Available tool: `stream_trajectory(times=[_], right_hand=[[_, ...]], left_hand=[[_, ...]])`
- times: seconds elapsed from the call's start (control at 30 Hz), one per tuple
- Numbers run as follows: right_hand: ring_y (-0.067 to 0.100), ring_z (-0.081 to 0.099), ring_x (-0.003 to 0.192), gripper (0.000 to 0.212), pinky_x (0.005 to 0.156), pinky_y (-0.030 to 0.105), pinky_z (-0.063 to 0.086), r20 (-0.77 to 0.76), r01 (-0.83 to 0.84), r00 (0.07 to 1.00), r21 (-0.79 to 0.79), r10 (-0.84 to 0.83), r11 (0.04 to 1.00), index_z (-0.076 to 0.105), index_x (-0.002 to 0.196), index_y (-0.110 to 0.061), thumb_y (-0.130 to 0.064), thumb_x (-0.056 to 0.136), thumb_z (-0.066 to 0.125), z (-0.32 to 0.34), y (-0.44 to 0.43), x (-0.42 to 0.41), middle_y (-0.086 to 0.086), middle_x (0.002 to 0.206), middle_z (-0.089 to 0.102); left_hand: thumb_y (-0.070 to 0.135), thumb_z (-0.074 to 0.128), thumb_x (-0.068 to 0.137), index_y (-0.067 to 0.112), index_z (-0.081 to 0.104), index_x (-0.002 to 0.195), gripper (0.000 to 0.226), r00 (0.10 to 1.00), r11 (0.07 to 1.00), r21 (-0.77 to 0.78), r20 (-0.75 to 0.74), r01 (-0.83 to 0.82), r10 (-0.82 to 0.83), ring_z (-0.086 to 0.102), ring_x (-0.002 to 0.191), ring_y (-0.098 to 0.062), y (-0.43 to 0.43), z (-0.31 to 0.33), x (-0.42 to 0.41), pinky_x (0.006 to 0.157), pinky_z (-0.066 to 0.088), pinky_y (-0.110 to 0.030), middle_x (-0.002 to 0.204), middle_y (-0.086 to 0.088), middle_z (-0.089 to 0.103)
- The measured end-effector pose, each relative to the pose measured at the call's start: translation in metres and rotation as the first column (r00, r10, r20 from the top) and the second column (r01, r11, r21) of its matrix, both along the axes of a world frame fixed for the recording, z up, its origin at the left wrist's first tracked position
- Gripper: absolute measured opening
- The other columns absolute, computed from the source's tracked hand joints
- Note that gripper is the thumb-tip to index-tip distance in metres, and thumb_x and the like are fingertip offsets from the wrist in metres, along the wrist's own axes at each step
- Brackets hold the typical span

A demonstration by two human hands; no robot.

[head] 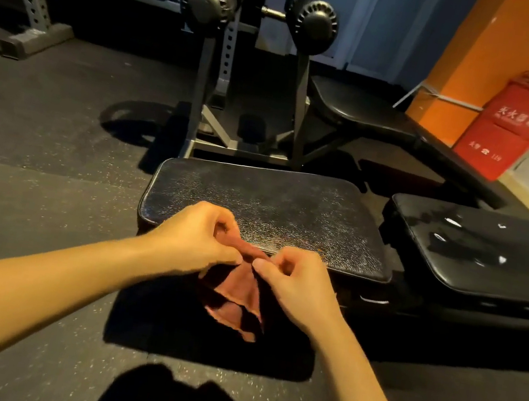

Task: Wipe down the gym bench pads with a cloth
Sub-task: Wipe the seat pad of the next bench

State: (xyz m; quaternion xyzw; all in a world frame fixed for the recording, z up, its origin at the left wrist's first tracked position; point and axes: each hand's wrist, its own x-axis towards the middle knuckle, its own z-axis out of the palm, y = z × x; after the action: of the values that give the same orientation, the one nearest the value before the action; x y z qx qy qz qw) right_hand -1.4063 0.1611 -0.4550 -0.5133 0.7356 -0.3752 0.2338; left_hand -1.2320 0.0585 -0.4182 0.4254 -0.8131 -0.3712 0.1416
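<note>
Pinched at its upper edge by both hands, the cloth (237, 296) hangs in loose folds below the grip. Left hand (196, 241): fingers curled, thumb and fingertips closed on the left part of the edge. Right hand (294, 285): thumb and forefinger closed on the right part of the edge, other fingers curled in. The two hands are close together, thumbs nearly meeting over the fabric. The cloth is reddish-brown and bunched.

Just beyond the grip lies a black bench pad (268, 211) with a textured, glossy surface; the hands are over its near edge. Contact between cloth and pad cannot be determined. To the right of the grip, apart from the first pad by a gap, is a second black pad (489, 257), smooth and showing bright reflections.

Well beyond the grip stand two ribbed black roller pads (208, 0) on grey uprights, with another dark bench (357, 107) to their right. Far right of that, a red box (509, 131) with white lettering sits against an orange pillar (486, 62). Below the grip is dark speckled flooring (48, 200).
</note>
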Motion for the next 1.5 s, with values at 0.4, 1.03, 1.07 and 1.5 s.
stream_trajectory(times=[0.4, 1.03, 1.07, 1.5], right_hand=[[0.025, 0.071, 0.076, 0.035, 0.064, 0.033, 0.057, 0.841, 0.446, 0.47, 0.037, -0.268, 0.894, 0.077, 0.089, -0.002, -0.032, 0.101, 0.061, -0.036, 0.025, 0.018, 0.017, 0.085, 0.076], [0.006, 0.065, 0.061, 0.012, 0.063, 0.037, 0.053, 0.539, 0.747, 0.615, -0.167, -0.575, 0.643, 0.069, 0.079, -0.012, -0.01, 0.09, 0.064, -0.078, 0.013, 0.001, 0.0, 0.068, 0.071], [0.009, 0.065, 0.061, 0.014, 0.065, 0.041, 0.055, 0.524, 0.807, 0.559, -0.164, -0.643, 0.568, 0.07, 0.075, -0.013, -0.01, 0.088, 0.065, -0.081, 0.015, -0.015, 0.0, 0.066, 0.07], [0.011, 0.066, 0.065, 0.015, 0.068, 0.038, 0.055, 0.525, 0.805, 0.557, -0.153, -0.643, 0.573, 0.072, 0.072, -0.016, -0.012, 0.085, 0.068, -0.084, 0.008, -0.026, -0.002, 0.066, 0.07]], left_hand=[[0.0, 0.064, 0.094, 0.032, 0.076, 0.117, 0.041, 0.964, 0.969, 0.139, -0.202, 0.203, -0.173, 0.071, 0.1, -0.002, 0.042, -0.025, -0.031, 0.093, 0.053, -0.019, 0.103, 0.014, 0.078], [0.042, 0.08, 0.084, 0.029, 0.072, 0.119, 0.039, 0.97, 0.812, -0.533, 0.178, 0.239, -0.168, 0.053, 0.102, -0.008, -0.029, -0.037, -0.046, 0.085, 0.046, -0.029, 0.108, 0.016, 0.061], [0.042, 0.08, 0.084, 0.029, 0.071, 0.12, 0.039, 0.968, 0.81, -0.533, 0.182, 0.245, -0.172, 0.053, 0.102, -0.007, -0.03, -0.038, -0.047, 0.085, 0.046, -0.029, 0.108, 0.016, 0.061], [0.05, 0.078, 0.082, 0.031, 0.07, 0.122, 0.045, 0.957, 0.794, -0.538, 0.221, 0.281, -0.189, 0.057, 0.107, -0.008, -0.038, -0.036, -0.047, 0.096, 0.045, -0.031, 0.113, 0.016, 0.065]])
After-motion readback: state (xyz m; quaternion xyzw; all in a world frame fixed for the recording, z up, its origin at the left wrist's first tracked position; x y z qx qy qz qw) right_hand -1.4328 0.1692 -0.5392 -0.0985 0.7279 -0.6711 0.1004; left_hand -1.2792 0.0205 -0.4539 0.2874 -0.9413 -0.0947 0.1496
